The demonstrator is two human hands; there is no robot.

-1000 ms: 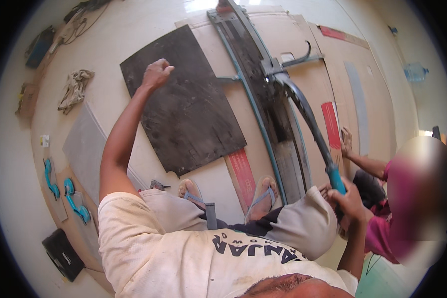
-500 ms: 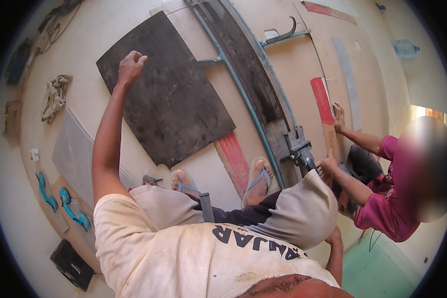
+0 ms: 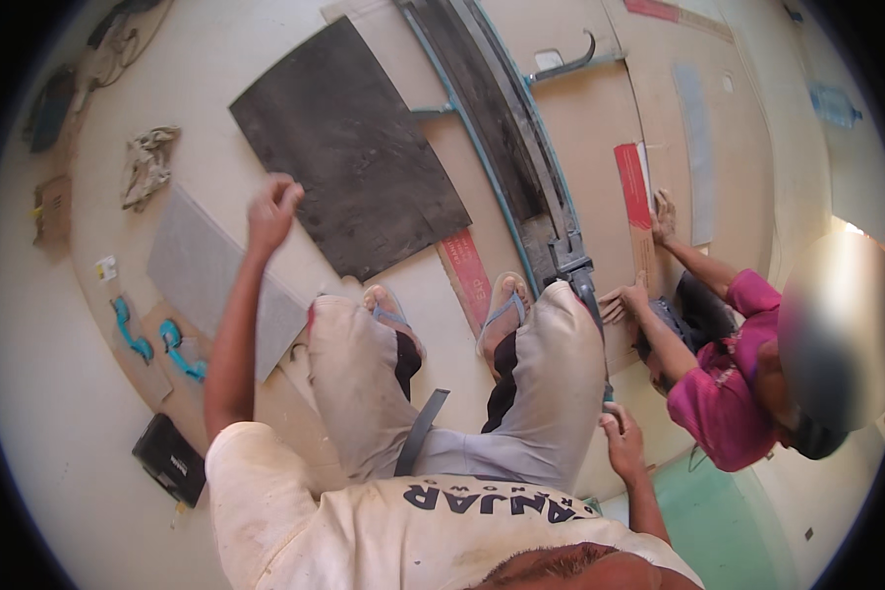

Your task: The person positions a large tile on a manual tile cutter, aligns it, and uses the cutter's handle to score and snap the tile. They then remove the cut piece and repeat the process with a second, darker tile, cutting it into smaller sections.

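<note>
My left hand, slightly blurred, hovers with curled fingers beside the near-left edge of a large dark tile; nothing shows in it. Right of that tile lies a long tile cutter with teal-edged rails. Its dark handle points back past my right knee. My right hand is closed at the handle's near end, though its grip is partly hidden. A co-worker in a magenta shirt crouches at the right, one hand flat by a red-marked cardboard strip, the other near the cutter.
At the left lie a grey tile, two teal suction lifters, a crumpled cloth and a black case. Cardboard spreads under the cutter. A plastic bottle lies far right. My feet stand between tile and cutter.
My left hand has drawn back from over the dark tile toward me. My right hand has come out from behind my leg to the handle's end. My knees have shifted left, and the view has moved.
</note>
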